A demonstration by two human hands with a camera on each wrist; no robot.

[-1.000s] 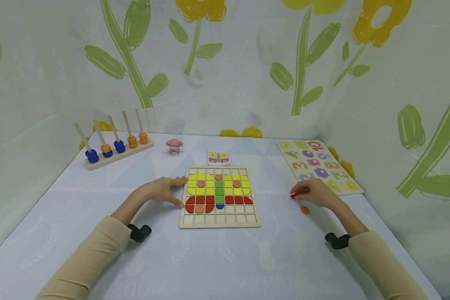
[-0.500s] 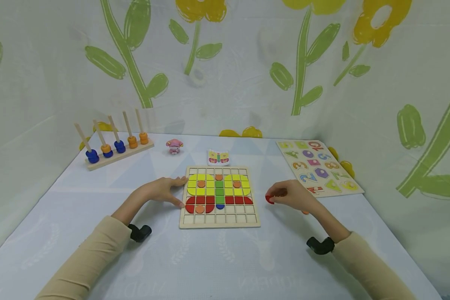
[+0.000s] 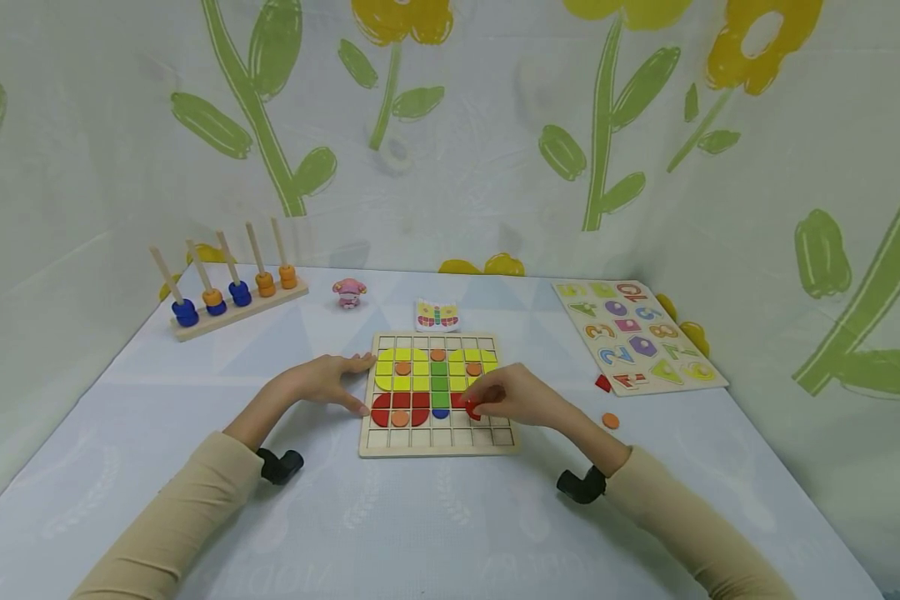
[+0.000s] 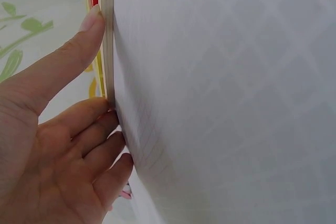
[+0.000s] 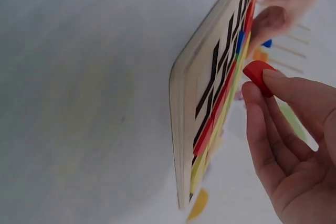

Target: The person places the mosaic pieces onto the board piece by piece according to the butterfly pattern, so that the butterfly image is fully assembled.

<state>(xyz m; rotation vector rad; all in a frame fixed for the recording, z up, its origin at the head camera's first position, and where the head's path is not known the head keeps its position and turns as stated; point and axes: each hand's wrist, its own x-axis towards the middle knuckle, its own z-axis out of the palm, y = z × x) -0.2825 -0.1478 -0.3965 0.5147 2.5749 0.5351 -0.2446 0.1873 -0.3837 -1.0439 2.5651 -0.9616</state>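
A square wooden grid board lies mid-table, its cells partly filled with yellow, red, green, orange and blue tiles in a butterfly pattern. At its left edge, my left hand rests with thumb and fingers extended. In the left wrist view the thumb touches the edge near the top face. My right hand is over the board's right half, pinching a red tile with a rounded side between thumb and fingertips. In the right wrist view this tile is held just above the board's surface.
A small butterfly pattern card stands behind the board. A red tile and an orange disc lie to the right, near a number-and-shape puzzle board. Back left are a peg stacker and a pink figurine.
My right hand has carried the red rounded tile leftward from beside the puzzle board to over the grid board. A red tile and the orange disc now show where it was. My left hand stays put.
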